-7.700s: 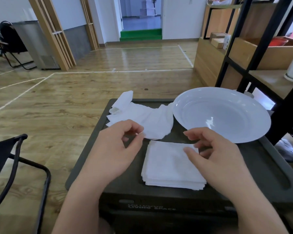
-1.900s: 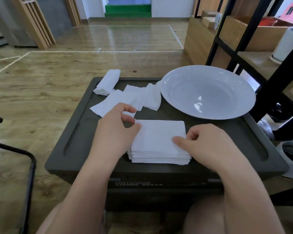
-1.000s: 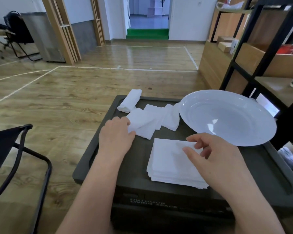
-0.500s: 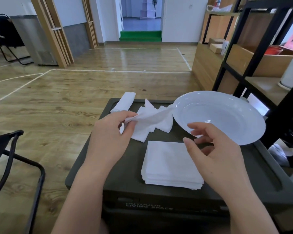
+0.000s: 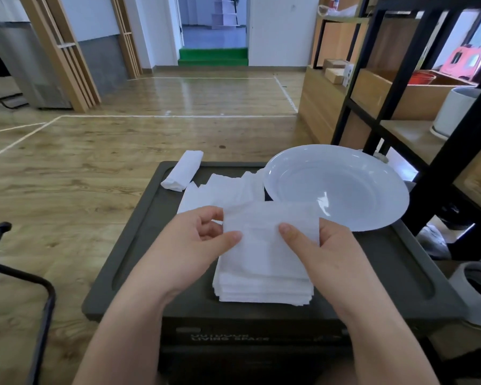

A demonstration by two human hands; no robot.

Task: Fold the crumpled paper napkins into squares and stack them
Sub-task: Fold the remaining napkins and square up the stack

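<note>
A white paper napkin is spread between both hands, just above a stack of folded napkins on the dark box lid. My left hand pinches its left edge with thumb and fingers. My right hand pinches its right edge, thumb on top. Behind lie a few loose unfolded napkins and one rolled napkin at the lid's far left corner.
A large white plate sits on the lid's far right. A black metal shelf frame stands to the right, with a grey bin below. A black chair frame is at the left on the wooden floor.
My left hand lifted a napkin from the loose pile and brought it over the stack. My right hand rose from the stack and took its right edge; the napkin is now spread out.
</note>
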